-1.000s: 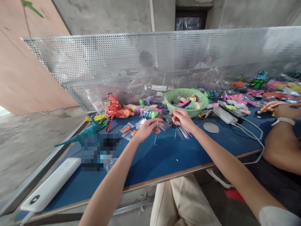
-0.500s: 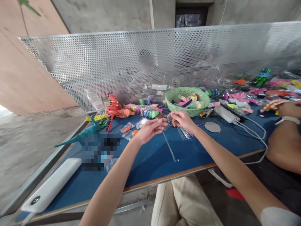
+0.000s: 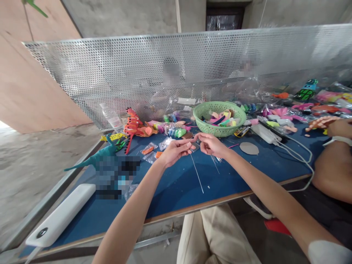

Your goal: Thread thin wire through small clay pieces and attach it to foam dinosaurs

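A thin, straight silvery wire (image 3: 197, 173) slants down toward the table's front edge from the fingertips of my left hand (image 3: 177, 152), which is pinched on its upper end. Close beside it, my right hand (image 3: 211, 145) is closed, thumb and index finger meeting near the left fingertips. Whatever sits between those right fingers is too small to make out. Behind the fingers lies a small clear plastic piece, partly hidden. More loose wires (image 3: 216, 161) lie on the blue table under my right hand.
A green basket (image 3: 217, 131) of coloured clay pieces stands behind my hands. To the left are a teal dinosaur figure (image 3: 106, 156), a red figure (image 3: 134, 126) and a white power bank (image 3: 62, 216). A grey oval disc (image 3: 249, 148) lies right, near a co-worker's arm (image 3: 332, 165).
The wire was a wide blur and now shows as a sharp thin line. My right fingers have curled in more and drawn closer to my left fingertips.
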